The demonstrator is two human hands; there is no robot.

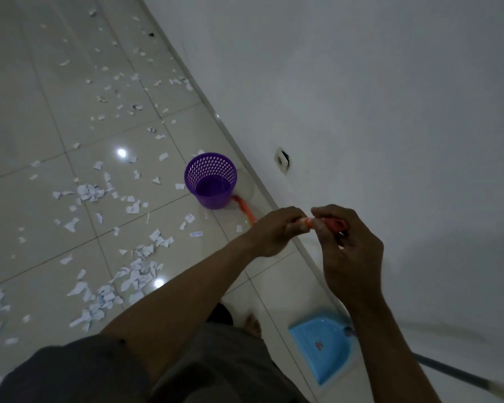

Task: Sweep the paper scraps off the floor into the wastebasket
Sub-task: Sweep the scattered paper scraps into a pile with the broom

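Observation:
White paper scraps (137,274) lie scattered over the tiled floor at the left, thickest near the bottom left. A purple perforated wastebasket (211,181) stands upright by the wall. An orange broom handle (246,212) runs from behind the wastebasket up to my hands. My left hand (274,231) is closed around the handle's upper part. My right hand (346,239) grips the handle's top end, beside the left one. The broom's head is hidden behind the basket.
A light blue dustpan (322,349) lies on the floor by the wall at the lower right, its dark long handle (460,376) running toward the bottom right corner. The white wall (390,112) fills the right side, with a socket (281,159). My bare foot (252,324) is near the dustpan.

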